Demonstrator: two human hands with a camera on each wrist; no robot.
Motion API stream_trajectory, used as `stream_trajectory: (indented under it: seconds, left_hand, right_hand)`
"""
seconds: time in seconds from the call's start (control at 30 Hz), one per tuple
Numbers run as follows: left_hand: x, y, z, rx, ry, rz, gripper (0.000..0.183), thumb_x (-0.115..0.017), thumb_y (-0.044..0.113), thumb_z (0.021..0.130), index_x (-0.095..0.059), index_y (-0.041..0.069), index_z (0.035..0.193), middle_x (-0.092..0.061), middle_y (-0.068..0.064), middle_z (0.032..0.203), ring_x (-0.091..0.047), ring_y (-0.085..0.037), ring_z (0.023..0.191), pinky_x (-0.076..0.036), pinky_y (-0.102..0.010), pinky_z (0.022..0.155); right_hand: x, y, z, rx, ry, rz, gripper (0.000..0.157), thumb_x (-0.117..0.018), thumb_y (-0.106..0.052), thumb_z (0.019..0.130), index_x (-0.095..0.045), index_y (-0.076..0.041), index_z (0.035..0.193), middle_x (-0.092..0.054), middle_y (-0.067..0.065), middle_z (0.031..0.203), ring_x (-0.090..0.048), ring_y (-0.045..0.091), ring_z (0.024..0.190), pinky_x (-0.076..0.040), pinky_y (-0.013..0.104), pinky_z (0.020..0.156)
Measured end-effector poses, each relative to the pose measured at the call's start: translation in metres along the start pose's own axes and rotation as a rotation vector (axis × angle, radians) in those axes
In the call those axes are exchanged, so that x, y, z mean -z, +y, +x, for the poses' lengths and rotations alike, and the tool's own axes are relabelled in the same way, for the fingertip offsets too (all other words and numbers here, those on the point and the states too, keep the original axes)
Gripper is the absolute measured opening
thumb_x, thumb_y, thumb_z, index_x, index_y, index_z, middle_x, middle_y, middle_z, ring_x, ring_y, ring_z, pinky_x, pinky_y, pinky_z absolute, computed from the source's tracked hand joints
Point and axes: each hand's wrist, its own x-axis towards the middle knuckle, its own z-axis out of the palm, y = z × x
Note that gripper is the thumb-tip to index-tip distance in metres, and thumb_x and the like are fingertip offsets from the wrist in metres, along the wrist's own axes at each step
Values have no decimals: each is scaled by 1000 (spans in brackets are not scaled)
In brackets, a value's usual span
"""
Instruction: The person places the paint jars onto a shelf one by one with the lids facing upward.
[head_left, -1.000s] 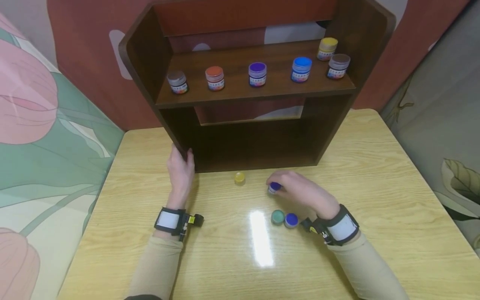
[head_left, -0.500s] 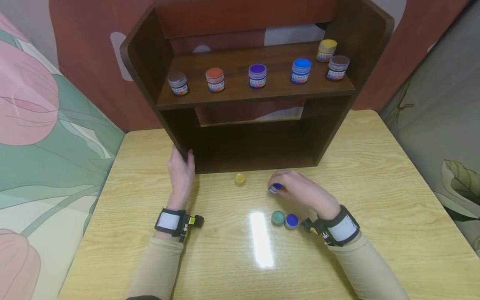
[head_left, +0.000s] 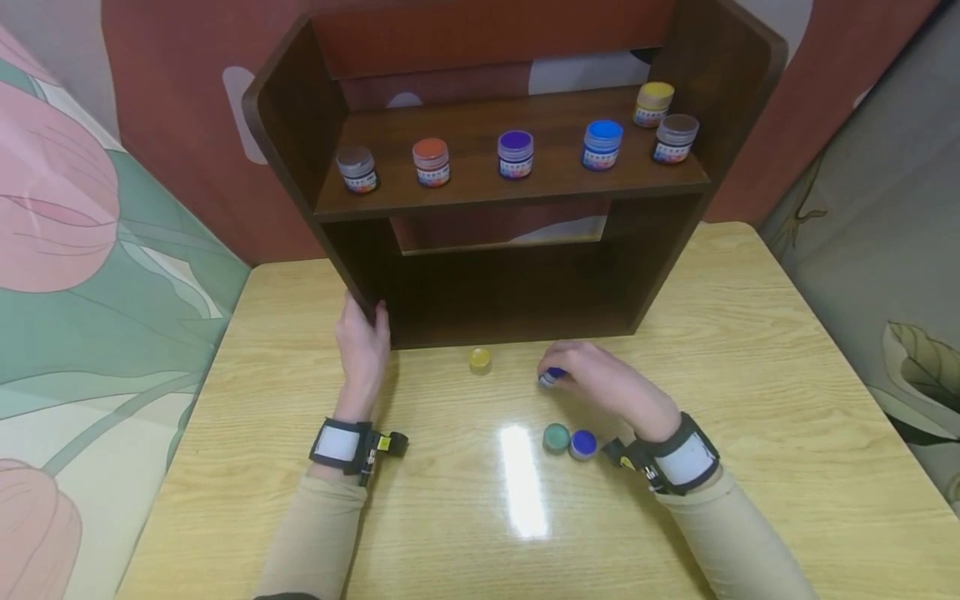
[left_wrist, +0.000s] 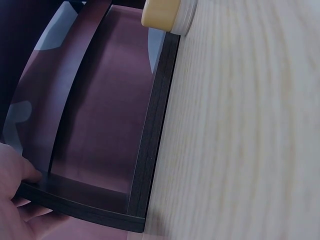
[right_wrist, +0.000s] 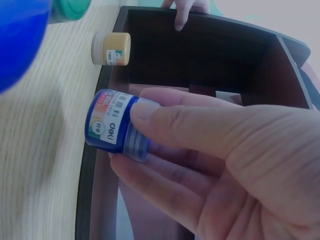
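Observation:
My left hand [head_left: 363, 342] grips the left side panel of a dark brown wooden shelf [head_left: 510, 196], thumb inside the panel and fingers outside it, as the left wrist view shows. In front of the shelf, my right hand [head_left: 603, 383] pinches a small dark blue paint jar [right_wrist: 107, 122] by its clear lid, between thumb and fingers. The jar is tilted, close over the table. A yellow paint jar [head_left: 480, 361] stands between my hands near the shelf's front edge. Nearer to me, a green jar [head_left: 556, 437] and another blue jar [head_left: 583, 444] stand side by side.
On the upper board stand a dark jar [head_left: 357, 170], an orange one [head_left: 431, 162], a purple one [head_left: 515, 155] and a bright blue one [head_left: 602, 145]. At its right end, a brown jar [head_left: 676, 139] stands before a yellow-lidded one [head_left: 653, 104]. Patterned cloth hangs behind the table [head_left: 450, 517].
The jar in my right hand leans slightly more and has shifted a little to the right. My left hand keeps its grip on the shelf; the jars on the table stay put.

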Motion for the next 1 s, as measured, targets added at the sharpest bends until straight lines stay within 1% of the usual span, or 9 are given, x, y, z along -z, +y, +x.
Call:
stream_trajectory:
  seconds: [0.1,0.23,0.43,0.6,0.8,1.0]
  left_hand:
    - [0,0,0,-4,2,-6,33,-62,11,96,-56,-4,124,-68,-27,116,-66,-46,109,-54,-55,95]
    - [0,1,0,-14,9,1,33,-62,12,96,-56,-6,122,-68,-29,113,-66,-47,107,-54,-56,92]
    - [1,0,-2,-13,10,11,32,-62,13,96,-56,-6,121,-68,-29,111,-66,-47,105,-54,-56,91]
    - [1,-1,-2,-8,14,17,32,-62,13,96,-56,-7,121,-68,-29,111,-66,-48,104,-54,-56,91]
    - [2,0,-2,7,10,14,32,-63,13,95,-57,-6,120,-69,-29,111,-66,-47,105,-54,-56,91]
    - [3,3,-2,-3,10,13,31,-63,12,95,-57,-7,119,-69,-29,110,-67,-48,103,-55,-56,90]
  right_hand:
    - [2,-1,-1,-22,9,10,21,-74,-4,87,-75,-6,108,-71,8,112,-69,24,105,-59,38,92]
    - [4,-2,-1,-29,39,9,21,-73,-5,88,-74,-7,109,-70,8,114,-69,24,106,-59,38,93]
    - [9,-1,-2,5,84,-23,22,-74,-4,87,-74,-8,109,-72,8,112,-70,25,106,-60,37,91]
    - [15,-4,-1,11,94,-62,24,-75,-4,86,-73,-7,110,-72,9,111,-71,25,105,-60,37,90]
    - [29,-9,3,-9,91,-125,24,-76,-6,86,-73,-8,110,-73,9,110,-71,25,103,-61,38,88]
    - [52,-13,6,17,102,-153,27,-76,-3,85,-73,-4,112,-72,13,113,-72,28,104,-61,40,88]
